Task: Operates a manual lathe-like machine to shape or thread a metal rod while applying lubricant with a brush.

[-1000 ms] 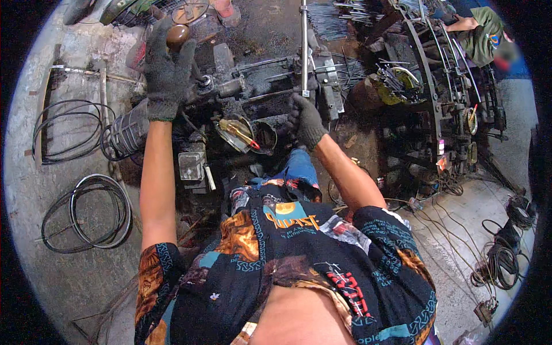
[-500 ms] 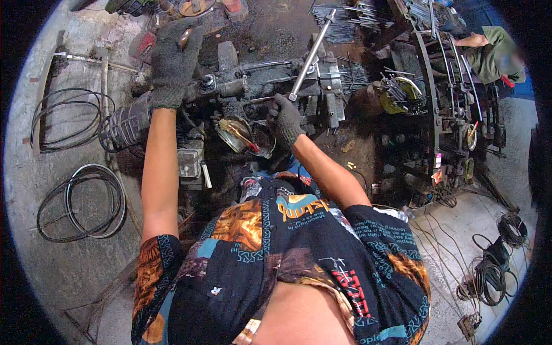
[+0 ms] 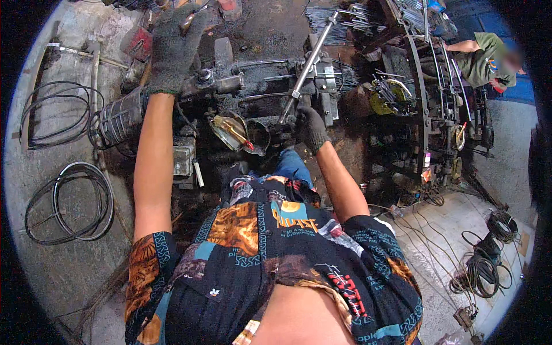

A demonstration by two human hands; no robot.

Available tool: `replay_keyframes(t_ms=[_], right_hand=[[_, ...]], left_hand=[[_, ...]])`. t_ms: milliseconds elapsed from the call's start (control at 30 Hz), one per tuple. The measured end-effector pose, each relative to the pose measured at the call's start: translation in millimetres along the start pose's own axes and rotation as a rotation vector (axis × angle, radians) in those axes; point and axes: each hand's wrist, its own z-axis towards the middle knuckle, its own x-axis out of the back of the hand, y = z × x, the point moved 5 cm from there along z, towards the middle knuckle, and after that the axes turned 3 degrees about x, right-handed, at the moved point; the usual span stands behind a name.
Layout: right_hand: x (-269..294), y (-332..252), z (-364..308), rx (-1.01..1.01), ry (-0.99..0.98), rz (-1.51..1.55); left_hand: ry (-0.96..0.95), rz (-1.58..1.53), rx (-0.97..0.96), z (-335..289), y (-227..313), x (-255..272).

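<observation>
The left hand [image 3: 175, 54], in a dark knitted glove, lies over the left end of a greasy metal machine [image 3: 230, 84], beside a partly hidden brown knob [image 3: 187, 23]; whether the fingers are clasped around that knob cannot be told. The right hand [image 3: 312, 127], gloved alike, has its fingers bent just beside the lower end of a steel bar [image 3: 313, 56]; I cannot tell whether they touch it. The bar slants up and to the right across the right part of the machine, with a collar near each end. Between the hands, nearer the body, a round tin [image 3: 225, 137] holds a brush, beside a dark pan [image 3: 260, 138]. Farther right, thin rods fill a yellowish container [image 3: 379, 102], and a person in a green shirt [image 3: 486, 60] is beyond a metal rack [image 3: 424, 109]
</observation>
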Motion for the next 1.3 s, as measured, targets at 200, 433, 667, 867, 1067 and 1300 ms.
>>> replay_keyframes(t_ms=[200, 433, 667, 867, 1067, 1300], right_hand=[[59.4, -19.6, 91.6, 0.423, -0.160, -0.774], [66.2, -69.3, 148.2, 0.397, 0.162, -1.164], [3.9, -102.7, 122.8, 0.568, 0.257, -1.322], [-10.8, -89.0, 96.8, 0.365, 0.225, -1.220], [-24.1, 41.3, 79.4, 0.789, -0.171, -1.206], [-131.4, 64.3, 74.1, 0.631, -0.050, -1.095]], left_hand=[[0.038, 0.085, -0.057, -5.2, 4.6, 11.1], [0.073, 0.117, 0.057, -0.8, 10.6, 9.5], [0.088, 0.130, -0.008, -4.1, 10.0, 13.3], [0.093, 0.045, 0.107, -14.3, 1.6, 14.2], [0.052, 0.317, -0.053, 4.6, 29.2, 15.1], [0.104, -0.349, 0.251, -10.1, 8.1, 7.5]])
